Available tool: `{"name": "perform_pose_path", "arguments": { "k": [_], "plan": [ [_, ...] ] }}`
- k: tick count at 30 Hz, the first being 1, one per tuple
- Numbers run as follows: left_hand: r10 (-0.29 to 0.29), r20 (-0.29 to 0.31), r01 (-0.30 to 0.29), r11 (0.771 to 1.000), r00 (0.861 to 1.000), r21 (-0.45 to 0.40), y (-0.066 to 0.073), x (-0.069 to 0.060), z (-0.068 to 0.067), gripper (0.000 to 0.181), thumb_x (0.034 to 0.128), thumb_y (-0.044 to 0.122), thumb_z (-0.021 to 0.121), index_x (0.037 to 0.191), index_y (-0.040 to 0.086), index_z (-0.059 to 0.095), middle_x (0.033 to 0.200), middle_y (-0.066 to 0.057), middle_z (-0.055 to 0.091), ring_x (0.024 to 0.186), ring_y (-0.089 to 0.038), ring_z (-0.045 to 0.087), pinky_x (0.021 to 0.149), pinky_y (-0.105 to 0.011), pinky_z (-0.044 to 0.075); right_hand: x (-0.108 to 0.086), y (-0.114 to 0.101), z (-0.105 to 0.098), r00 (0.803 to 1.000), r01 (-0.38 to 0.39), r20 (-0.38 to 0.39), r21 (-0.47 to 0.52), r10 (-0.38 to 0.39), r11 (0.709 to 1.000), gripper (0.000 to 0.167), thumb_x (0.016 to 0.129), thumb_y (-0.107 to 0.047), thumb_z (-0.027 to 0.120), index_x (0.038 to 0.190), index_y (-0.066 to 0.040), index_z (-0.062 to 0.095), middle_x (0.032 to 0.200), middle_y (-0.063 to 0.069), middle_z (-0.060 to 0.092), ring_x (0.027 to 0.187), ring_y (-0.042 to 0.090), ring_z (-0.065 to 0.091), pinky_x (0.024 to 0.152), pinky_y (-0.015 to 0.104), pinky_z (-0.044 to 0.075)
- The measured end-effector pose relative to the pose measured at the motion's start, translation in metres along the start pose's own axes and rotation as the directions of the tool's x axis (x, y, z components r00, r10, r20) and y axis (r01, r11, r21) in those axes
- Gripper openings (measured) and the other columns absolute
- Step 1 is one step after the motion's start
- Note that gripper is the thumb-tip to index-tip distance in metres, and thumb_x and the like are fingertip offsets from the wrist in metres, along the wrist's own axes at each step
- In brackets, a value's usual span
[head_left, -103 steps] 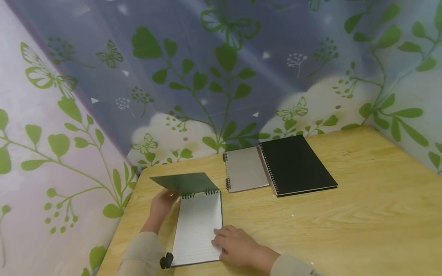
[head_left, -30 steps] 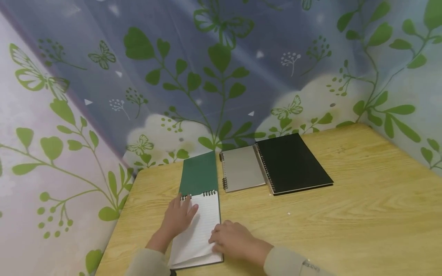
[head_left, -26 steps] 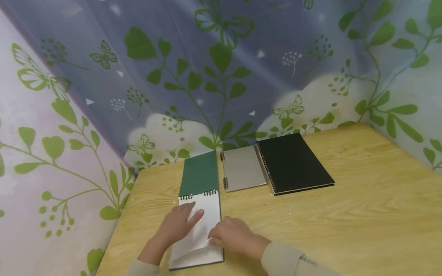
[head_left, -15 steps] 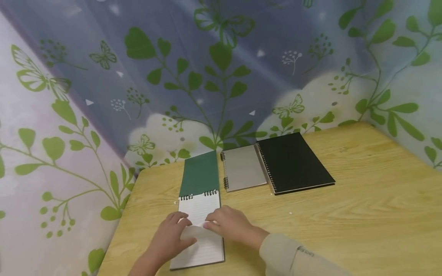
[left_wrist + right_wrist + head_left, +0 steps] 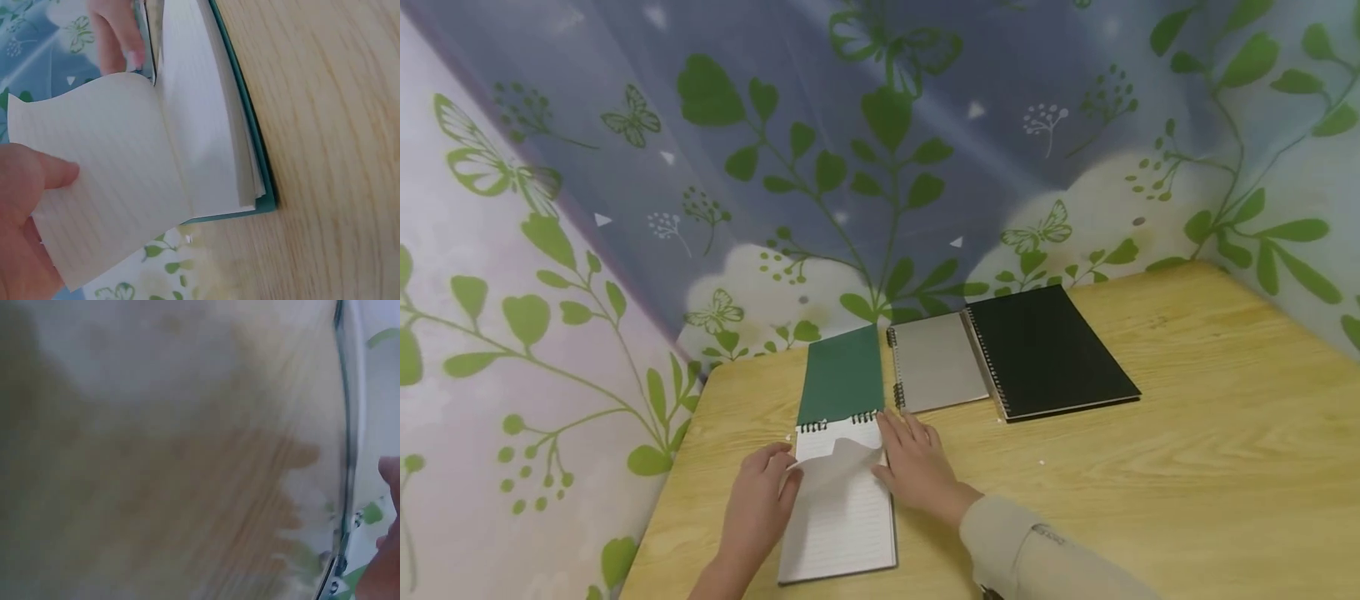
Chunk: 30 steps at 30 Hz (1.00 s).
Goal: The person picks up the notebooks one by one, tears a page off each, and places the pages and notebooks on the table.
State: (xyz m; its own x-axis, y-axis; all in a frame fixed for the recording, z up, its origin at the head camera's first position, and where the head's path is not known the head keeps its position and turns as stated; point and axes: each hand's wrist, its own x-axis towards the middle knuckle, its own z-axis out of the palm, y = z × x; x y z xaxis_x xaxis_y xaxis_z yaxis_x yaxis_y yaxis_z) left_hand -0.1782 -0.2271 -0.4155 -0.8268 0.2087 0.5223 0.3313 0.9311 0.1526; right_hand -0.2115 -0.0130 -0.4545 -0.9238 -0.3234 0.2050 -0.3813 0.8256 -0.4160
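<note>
Together over an opened green notebook [image 5: 841,375] on the left of a wood-grain table [image 5: 1210,467], spiral rings [image 5: 864,417] holding its lined sheets, left hand [image 5: 756,500] pinching a lifted page [image 5: 106,156], right hand [image 5: 922,468] with extended fingers at the right edge, gray notebook [image 5: 938,362] and black notebook [image 5: 1051,354] far right.

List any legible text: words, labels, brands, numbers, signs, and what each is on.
No text can be read.
Right sleeve: small dark marking, perhaps lettering; too small and blurred to read.
Green cover, grey notebook, black notebook: no lettering seen on visible faces.
Lined pages: ruled lines, no writing seen.
Backdrop: printed leaves and butterflies, no lettering seen.
</note>
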Motion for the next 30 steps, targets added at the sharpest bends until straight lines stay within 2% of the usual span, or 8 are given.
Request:
{"name": "perform_pose_path", "arguments": {
  "k": [5,9,13,19,24,30],
  "plan": [
    [0.029,-0.131,-0.032,0.999,0.991,-0.018,-0.003,0.002,0.001,0.012,0.0725,0.003,0.072,0.079,0.007,0.062,0.101,-0.015,0.064,0.093,-0.035,0.058,0.077,-0.045,0.046,0.016,0.007,0.009,0.996,-0.018,0.091,0.027,0.016,0.999,0.065,0.094,-0.040,0.047,0.145,-0.006,0.024,0.154,0.013,0.017,0.140,0.038,0.013,0.110,0.057,0.015],
    [0.055,-0.182,-0.059,0.998,0.982,-0.022,-0.005,0.003,0.003,0.015,0.0696,0.002,0.074,0.078,0.008,0.062,0.100,-0.015,0.064,0.090,-0.035,0.057,0.073,-0.045,0.045,0.030,0.014,0.012,0.993,-0.059,0.103,0.030,0.055,0.998,0.060,0.095,-0.038,0.045,0.144,-0.008,0.028,0.154,0.011,0.019,0.141,0.037,0.012,0.109,0.058,0.015],
    [0.057,-0.194,-0.064,0.998,0.979,-0.028,-0.008,0.003,0.002,0.016,0.0693,0.001,0.074,0.077,0.008,0.062,0.101,-0.014,0.063,0.091,-0.034,0.057,0.072,-0.045,0.044,0.044,0.022,0.012,0.991,-0.078,0.108,-0.012,0.079,0.997,0.056,0.095,-0.037,0.044,0.144,-0.013,0.032,0.153,0.007,0.021,0.141,0.036,0.011,0.109,0.057,0.016],
    [0.048,-0.199,-0.060,0.997,0.979,-0.057,-0.015,0.001,-0.002,0.015,0.0701,0.000,0.074,0.078,0.007,0.063,0.102,-0.016,0.063,0.094,-0.036,0.056,0.077,-0.046,0.044,0.053,0.029,0.011,0.978,-0.094,0.181,-0.052,0.102,0.994,0.057,0.095,-0.043,0.042,0.145,-0.019,0.030,0.156,0.005,0.012,0.142,0.035,0.003,0.111,0.057,0.010],
    [-0.021,-0.168,0.005,0.995,0.985,-0.099,-0.020,0.002,-0.005,0.011,0.0736,0.000,0.071,0.080,0.005,0.064,0.104,-0.015,0.063,0.097,-0.036,0.055,0.081,-0.049,0.043,0.054,0.029,0.005,0.970,-0.137,0.201,-0.012,0.136,0.991,0.060,0.092,-0.043,0.046,0.145,-0.018,0.031,0.156,0.007,0.007,0.142,0.036,0.000,0.111,0.057,0.008],
    [-0.055,-0.134,0.037,0.990,0.990,-0.137,-0.025,0.003,0.000,0.009,0.0752,0.001,0.071,0.080,0.004,0.064,0.104,-0.016,0.063,0.100,-0.037,0.054,0.083,-0.049,0.042,0.056,0.030,0.004,0.955,-0.179,0.250,0.049,0.162,0.983,0.059,0.090,-0.041,0.044,0.145,-0.026,0.029,0.157,0.007,-0.002,0.142,0.037,-0.007,0.111,0.057,0.003]
  ]
}}
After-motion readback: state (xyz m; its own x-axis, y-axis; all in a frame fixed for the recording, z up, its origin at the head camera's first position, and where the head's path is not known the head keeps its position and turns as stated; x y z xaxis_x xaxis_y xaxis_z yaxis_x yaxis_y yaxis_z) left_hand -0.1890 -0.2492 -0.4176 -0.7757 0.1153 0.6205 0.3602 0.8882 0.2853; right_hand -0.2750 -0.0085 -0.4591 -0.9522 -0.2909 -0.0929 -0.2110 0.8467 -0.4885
